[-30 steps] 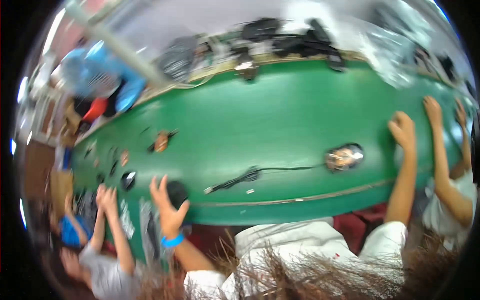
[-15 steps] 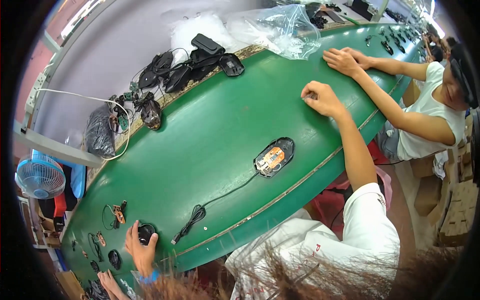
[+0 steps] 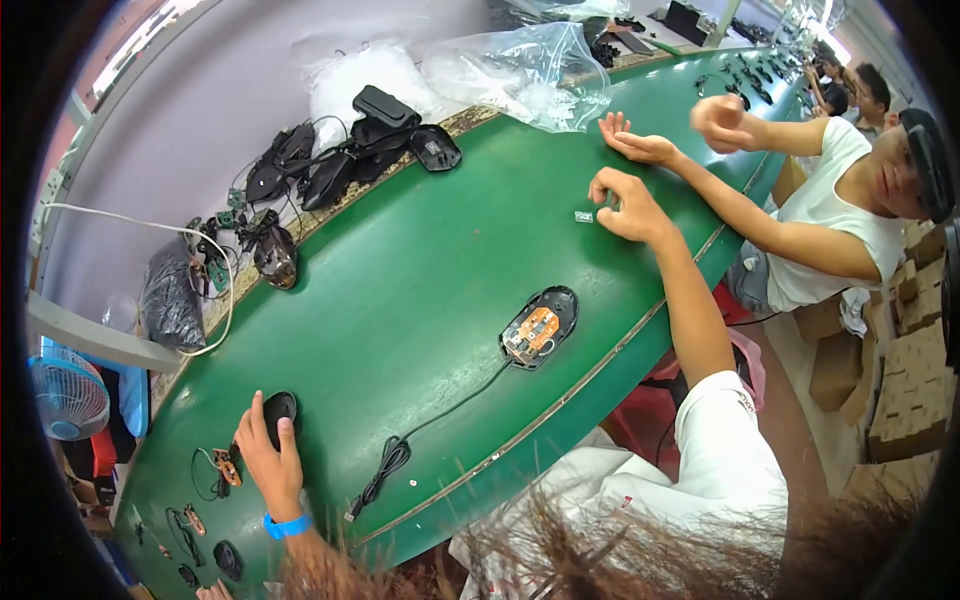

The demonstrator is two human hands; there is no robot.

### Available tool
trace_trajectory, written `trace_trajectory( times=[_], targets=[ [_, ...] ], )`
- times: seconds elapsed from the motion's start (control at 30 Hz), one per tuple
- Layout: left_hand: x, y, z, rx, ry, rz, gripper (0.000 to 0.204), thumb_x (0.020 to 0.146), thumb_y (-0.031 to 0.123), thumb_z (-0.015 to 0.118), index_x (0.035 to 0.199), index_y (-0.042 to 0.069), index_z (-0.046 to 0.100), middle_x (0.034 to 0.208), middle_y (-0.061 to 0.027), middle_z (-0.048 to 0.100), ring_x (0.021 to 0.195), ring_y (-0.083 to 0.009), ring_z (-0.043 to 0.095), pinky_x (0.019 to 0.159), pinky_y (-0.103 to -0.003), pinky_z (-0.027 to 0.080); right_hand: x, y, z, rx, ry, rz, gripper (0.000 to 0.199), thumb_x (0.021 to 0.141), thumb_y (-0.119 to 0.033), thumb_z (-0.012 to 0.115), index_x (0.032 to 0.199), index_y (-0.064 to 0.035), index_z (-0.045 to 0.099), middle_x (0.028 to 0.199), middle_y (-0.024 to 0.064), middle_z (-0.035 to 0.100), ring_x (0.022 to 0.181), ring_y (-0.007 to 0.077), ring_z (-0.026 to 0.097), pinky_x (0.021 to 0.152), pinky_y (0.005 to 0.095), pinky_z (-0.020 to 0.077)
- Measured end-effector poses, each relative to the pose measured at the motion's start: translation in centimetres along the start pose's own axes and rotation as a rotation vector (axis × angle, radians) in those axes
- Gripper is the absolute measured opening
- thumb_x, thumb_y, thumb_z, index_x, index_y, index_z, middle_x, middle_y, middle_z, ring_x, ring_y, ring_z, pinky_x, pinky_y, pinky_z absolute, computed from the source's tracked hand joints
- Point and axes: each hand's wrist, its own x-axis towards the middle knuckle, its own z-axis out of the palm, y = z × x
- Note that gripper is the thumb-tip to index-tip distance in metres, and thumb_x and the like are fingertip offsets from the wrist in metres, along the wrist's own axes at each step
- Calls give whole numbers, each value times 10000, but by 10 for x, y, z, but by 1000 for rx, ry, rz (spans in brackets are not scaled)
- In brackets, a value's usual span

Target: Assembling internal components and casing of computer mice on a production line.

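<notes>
My left hand (image 3: 268, 455), with a blue wristband, grips a black mouse shell (image 3: 283, 408) between thumb and fingers at the left of the green table. My right hand (image 3: 632, 207) hovers over the table's right part with fingers curled; what they hold, if anything, is hidden. Just left of its fingertips lies a small pale rectangular piece (image 3: 584, 216). Between my hands sits an opened computer mouse (image 3: 538, 330), its orange circuit board exposed in the black base. Its cable (image 3: 450, 400) runs toward the lower left, ending in a coiled bundle.
Black mouse parts (image 3: 330, 165) and clear plastic bags (image 3: 530, 75) line the table's far edge. Loose circuit boards (image 3: 228, 466) and another black shell (image 3: 228, 560) lie at the lower left. A co-worker's hands (image 3: 640, 145) are raised beyond my right hand.
My left hand has shifted up the table with the mouse shell. The small pale piece now lies exposed beside my right hand. The co-worker's hands have moved apart.
</notes>
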Motion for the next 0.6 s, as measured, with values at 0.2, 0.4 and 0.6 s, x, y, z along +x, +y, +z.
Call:
trace_trajectory(
  times=[0.2,0.4,0.6],
  targets=[
    [-15,-16,-3,-206,20,44,637,902,266,697,1472,53,510,1367,-202,550,1250,-386,499,1085,-485,387,11,-6,21,-47,-78,8,216,777,-129,707,976,-44,711,856,55,600,740,156,552,661,303,468],
    [-4,18,-1,-353,-53,237,788,703,109,759,1452,58,519,1349,-204,568,1270,-395,513,1106,-466,409,2,15,11,-108,25,181,116,855,-88,680,944,-22,712,706,18,604,652,90,540,612,271,459],
    [-10,18,-4,-433,-51,214,825,678,86,810,1451,76,523,1328,-187,603,1232,-375,564,1064,-462,462,4,24,6,-64,-71,122,131,845,-46,687,964,0,720,749,0,588,664,72,515,623,250,432]
  ],
)
